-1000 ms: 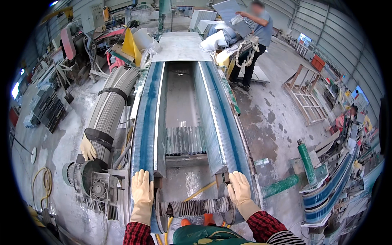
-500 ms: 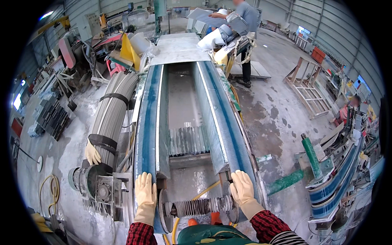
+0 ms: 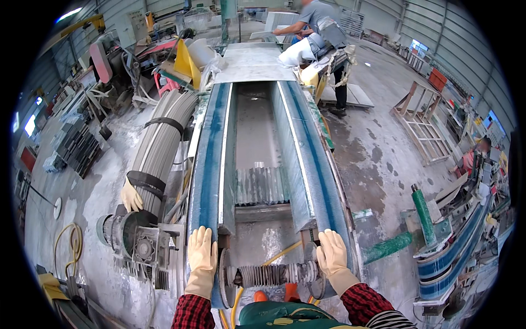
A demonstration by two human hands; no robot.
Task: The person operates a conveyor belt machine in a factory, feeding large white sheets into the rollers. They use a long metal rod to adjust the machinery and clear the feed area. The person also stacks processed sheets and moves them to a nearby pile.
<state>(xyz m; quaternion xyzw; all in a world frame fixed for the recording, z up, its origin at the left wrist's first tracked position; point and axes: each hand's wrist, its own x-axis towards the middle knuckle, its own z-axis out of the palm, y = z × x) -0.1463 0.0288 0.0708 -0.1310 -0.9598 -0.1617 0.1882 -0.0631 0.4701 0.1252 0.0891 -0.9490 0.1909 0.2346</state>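
Observation:
Both my hands wear cream rubber gloves and hold nothing. My left hand point(image 3: 202, 257) lies flat, fingers stretched forward, on the near end of the left blue conveyor belt point(image 3: 211, 159). On the near end of the right blue conveyor belt point(image 3: 313, 148) rests my right hand point(image 3: 333, 255), its fingers also stretched out. Between the two belts, close to me, runs a ribbed roller shaft point(image 3: 274, 275) with a round disc at each end. At the far end a pale flat slab or plate point(image 3: 255, 61) spans both belts.
A motor with gearbox point(image 3: 143, 247) stands left of the belts, below a strapped bundle of grey strips point(image 3: 161, 145) with a loose glove point(image 3: 131, 196). Green pipes point(image 3: 388, 247) project at right. A person point(image 3: 323, 19) handles panels at the far right; a wooden frame point(image 3: 424, 123) stands beyond.
The whole view has shifted slightly, the scene now sitting further right. My hands stay on the belt ends. The far person's panel has been lowered and moved.

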